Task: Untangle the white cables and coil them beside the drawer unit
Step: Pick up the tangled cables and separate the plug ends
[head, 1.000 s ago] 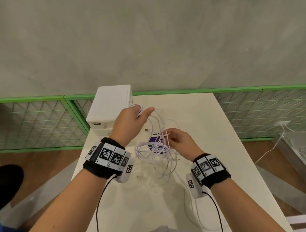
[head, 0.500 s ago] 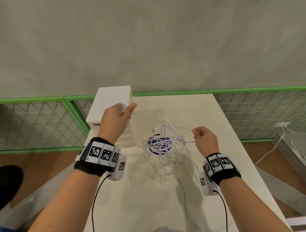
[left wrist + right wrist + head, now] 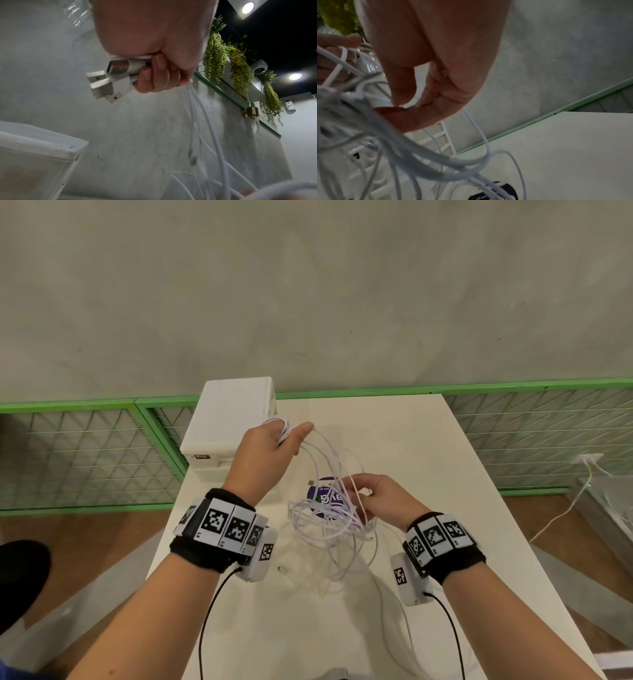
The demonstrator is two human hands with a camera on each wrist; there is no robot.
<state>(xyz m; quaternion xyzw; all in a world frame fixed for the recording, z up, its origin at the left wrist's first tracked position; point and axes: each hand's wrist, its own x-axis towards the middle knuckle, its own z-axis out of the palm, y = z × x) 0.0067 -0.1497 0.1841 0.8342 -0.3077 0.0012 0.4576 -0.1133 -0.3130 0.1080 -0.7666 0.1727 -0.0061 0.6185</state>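
A tangle of white cables point(image 3: 329, 518) hangs between my hands above the white table point(image 3: 428, 474). My left hand point(image 3: 274, 446), raised in front of the white drawer unit point(image 3: 229, 419), grips a bundle of cable ends; their metal USB plugs point(image 3: 109, 79) stick out of my fist point(image 3: 154, 75). My right hand point(image 3: 373, 494) sits lower and to the right, pinching a strand of the tangle point(image 3: 412, 152) between thumb and fingers point(image 3: 426, 100). Loops dangle below both hands, and loose strands trail toward the table's near edge.
A purple round object point(image 3: 325, 498) lies on the table under the cables. A green-framed wire fence point(image 3: 85, 460) runs behind the table against a grey wall. Another white cable point(image 3: 561, 515) lies on the floor at the right. Black wires hang from both wristbands.
My right hand has come back in from the right to the tangle. My left hand has shifted right and nearer, and the stretched cables have gone slack into hanging loops.
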